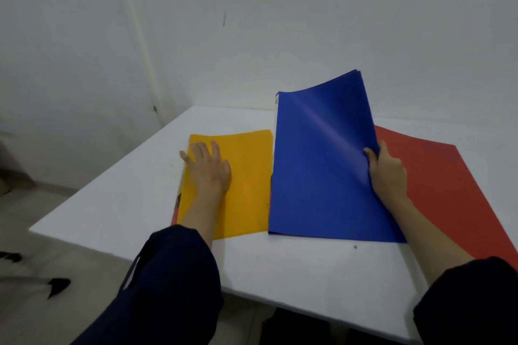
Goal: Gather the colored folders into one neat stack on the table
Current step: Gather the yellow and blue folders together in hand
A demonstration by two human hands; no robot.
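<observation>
A yellow folder (246,176) lies flat on the white table (126,193), left of centre. My left hand (208,168) rests palm down on its far left part, fingers spread. A blue folder (319,159) sits in the middle, its right side lifted and its far end curling up off the table. My right hand (388,173) grips the blue folder's right edge, thumb on top. A red folder (448,190) lies flat to the right, partly under the blue one and my right forearm.
Plain white walls stand behind the table. The table's left edge drops to a pale floor, where dark objects (56,286) lie at the lower left. A strip of red and dark print (177,204) shows under the yellow folder's left edge.
</observation>
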